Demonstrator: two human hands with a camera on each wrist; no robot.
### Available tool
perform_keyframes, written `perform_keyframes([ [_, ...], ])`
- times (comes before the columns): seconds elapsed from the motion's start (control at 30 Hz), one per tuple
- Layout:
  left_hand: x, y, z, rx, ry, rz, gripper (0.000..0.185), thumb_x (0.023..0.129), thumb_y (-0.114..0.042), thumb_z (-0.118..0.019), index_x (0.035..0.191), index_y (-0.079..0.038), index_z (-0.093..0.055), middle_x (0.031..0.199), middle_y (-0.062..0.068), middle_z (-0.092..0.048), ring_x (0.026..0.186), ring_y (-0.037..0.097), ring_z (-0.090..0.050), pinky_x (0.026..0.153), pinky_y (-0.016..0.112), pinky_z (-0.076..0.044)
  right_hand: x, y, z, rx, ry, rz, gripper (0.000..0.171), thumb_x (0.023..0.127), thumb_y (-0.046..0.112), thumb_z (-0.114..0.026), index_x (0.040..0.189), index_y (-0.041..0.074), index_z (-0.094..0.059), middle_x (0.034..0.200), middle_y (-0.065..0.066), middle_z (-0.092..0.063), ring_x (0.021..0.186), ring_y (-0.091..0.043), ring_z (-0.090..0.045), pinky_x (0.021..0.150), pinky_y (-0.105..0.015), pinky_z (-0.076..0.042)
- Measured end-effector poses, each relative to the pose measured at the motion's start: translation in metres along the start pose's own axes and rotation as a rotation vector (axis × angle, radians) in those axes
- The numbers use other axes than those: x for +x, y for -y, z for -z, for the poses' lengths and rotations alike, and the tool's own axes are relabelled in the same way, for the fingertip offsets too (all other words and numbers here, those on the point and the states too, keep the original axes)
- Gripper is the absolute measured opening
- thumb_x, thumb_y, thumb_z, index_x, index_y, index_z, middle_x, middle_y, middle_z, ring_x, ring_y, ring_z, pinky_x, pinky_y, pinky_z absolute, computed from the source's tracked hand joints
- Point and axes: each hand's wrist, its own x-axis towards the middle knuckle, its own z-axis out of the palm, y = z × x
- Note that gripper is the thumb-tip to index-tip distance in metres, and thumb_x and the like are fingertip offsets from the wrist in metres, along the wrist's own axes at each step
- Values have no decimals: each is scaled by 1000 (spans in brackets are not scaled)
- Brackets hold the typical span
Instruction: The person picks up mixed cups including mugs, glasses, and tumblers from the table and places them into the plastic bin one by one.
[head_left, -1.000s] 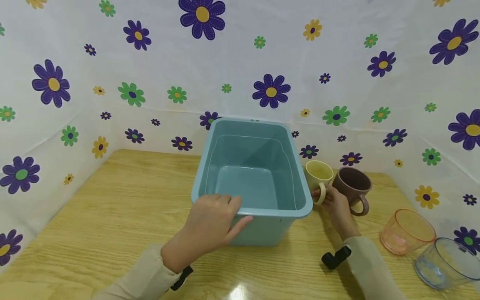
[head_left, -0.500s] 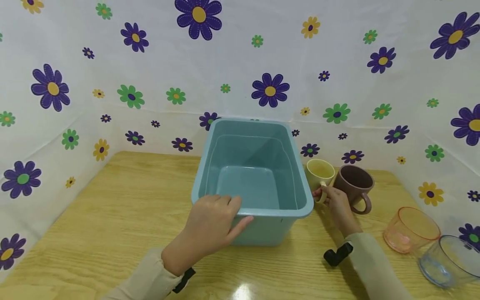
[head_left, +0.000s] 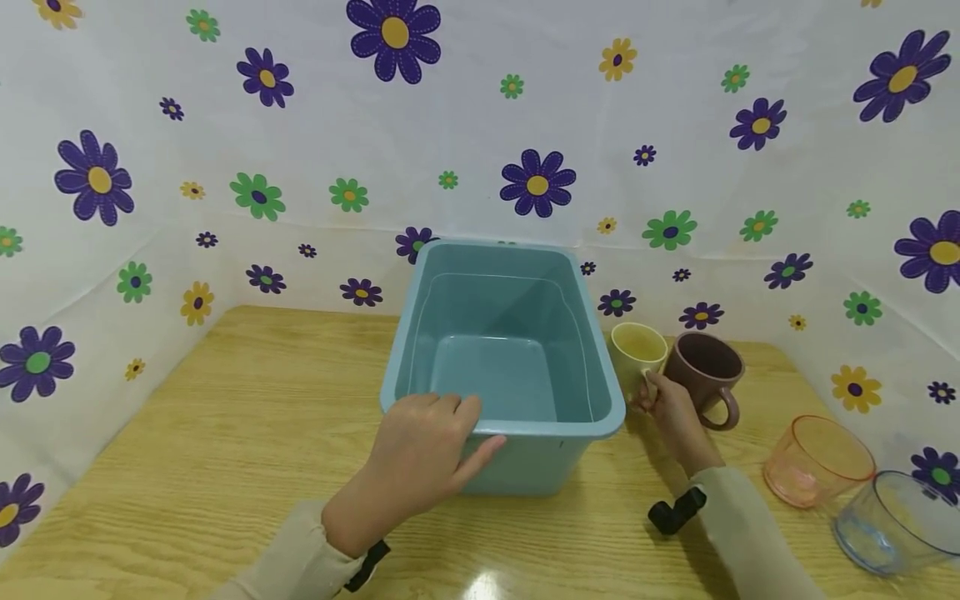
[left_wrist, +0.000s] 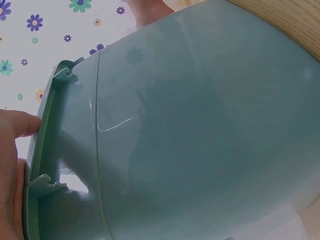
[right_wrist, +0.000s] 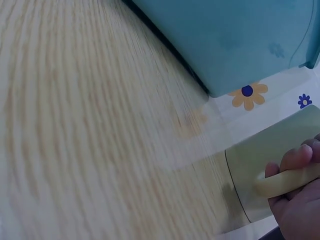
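A blue-green plastic tub (head_left: 517, 429) stands upright at the middle of the table, its inside showing nothing but bare walls and floor. My left hand (head_left: 423, 454) grips its near rim, fingers over the edge; in the left wrist view, that hand (left_wrist: 11, 170) is at the rim beside the tub's outer wall (left_wrist: 190, 125). To the tub's right stands a pale yellow mug (head_left: 628, 367). My right hand (head_left: 672, 417) holds its handle, and in the right wrist view the fingers curl round the handle (right_wrist: 280, 184).
A brown mug (head_left: 693, 383) stands right beside the yellow one, handle toward me. Farther right and nearer are a clear orange glass (head_left: 806, 479) and a clear blue glass (head_left: 873, 533). A flowered cloth (head_left: 465, 117) hangs behind the wooden table (head_left: 247, 433).
The right hand's fingers have shifted slightly on the yellow mug's handle. The left hand stays on the tub's rim, and the head view has moved a little.
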Motion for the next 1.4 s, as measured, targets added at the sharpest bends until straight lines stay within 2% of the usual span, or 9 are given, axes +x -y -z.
perform_keyframes([
  [0.2,-1,1,0,1,-22,0,45,83,-48,-61,63,-14,-40,50,-6,-29,42,6,-26,44,19,-16,-3,2,4,68,61,0,35,102,23,-23,72,16,-37,64,6,-35,58,-10,-24,64,-26,-21],
  [0.33,-1,0,0,0,-22,-1,45,81,-47,-64,63,-14,-39,50,-6,-28,42,6,-25,44,19,-16,-5,2,8,114,77,-12,36,102,22,-23,70,15,-37,61,5,-30,57,-13,-17,64,-29,-14],
  [0.6,-1,-1,0,0,3,3,45,80,-47,-65,63,-14,-40,50,-6,-29,42,7,-26,44,19,-17,-4,0,12,63,70,-11,42,102,20,-25,60,13,-29,53,4,-24,49,-12,-17,60,-20,-31],
  [0.73,-1,-1,0,0,19,10,45,81,-47,-65,63,-14,-39,50,-6,-29,42,7,-26,44,19,-16,-5,-1,14,-1,58,33,43,101,18,-29,60,9,-28,56,2,-28,54,-16,-24,64,-25,-34],
  [0.93,-2,-1,0,6,23,9,45,82,-47,-64,64,-14,-40,50,-6,-29,42,7,-27,44,19,-17,-12,2,18,-297,-70,12,36,98,28,-44,65,19,-53,65,11,-51,63,-4,-46,63,-21,-41],
  [1.0,-2,-1,0,6,19,8,45,81,-47,-64,64,-14,-40,50,-6,-29,42,7,-27,44,19,-17,-14,2,20,-378,-69,11,30,97,31,-47,71,21,-58,69,14,-55,67,-2,-51,66,-21,-43],
  [1.13,-3,0,-1,7,11,5,45,81,-47,-64,64,-14,-39,51,-6,-28,42,7,-26,45,19,-17,-16,1,23,-425,-31,76,24,95,25,-52,94,3,-61,77,16,-64,78,1,-60,76,-17,-47],
  [1.23,-3,0,-1,6,5,3,44,82,-46,-64,63,-14,-39,51,-6,-28,42,7,-26,44,19,-17,-19,1,25,-448,-18,120,35,95,22,-53,109,-11,-55,83,18,-66,83,4,-61,78,-14,-48],
  [1.4,-2,0,-1,2,-2,1,44,83,-47,-62,63,-14,-39,51,-6,-28,43,6,-25,44,19,-16,-19,2,28,-504,-16,153,41,97,22,-48,117,-14,-52,88,22,-64,87,8,-60,79,-12,-48],
])
